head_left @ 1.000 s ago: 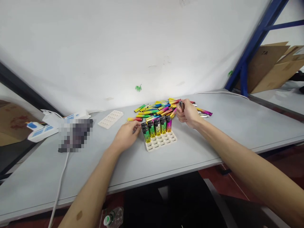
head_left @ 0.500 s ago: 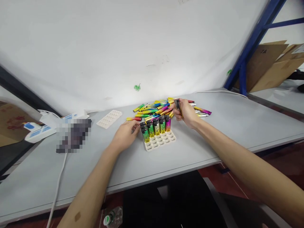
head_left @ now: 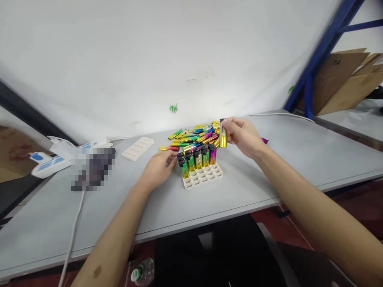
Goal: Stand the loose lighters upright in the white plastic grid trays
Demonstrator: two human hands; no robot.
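Observation:
In the head view, my right hand pinches a shiny gold lighter upright above the table, beside the pile. A white slotted tray stands in front of the loose pile. Lighters with black tops and green, clear or purple-and-gold bodies stand upright in its back rows, while the front slots are bare. At the tray's left back corner rests my left hand, fingers curled against the end of the lighter rows. Its fingertips are partly hidden, and I cannot tell what they grip.
Behind the tray lies a heap of colourful metallic lighters. A second white tray lies to the left, near a power strip and a pixelated dark object. A white cable runs over the table's front edge. A blue metal frame stands right.
My right hand has lifted slightly and turned, bringing the gold lighter upright into plain sight. My left hand stays at the tray. The view has shifted slightly.

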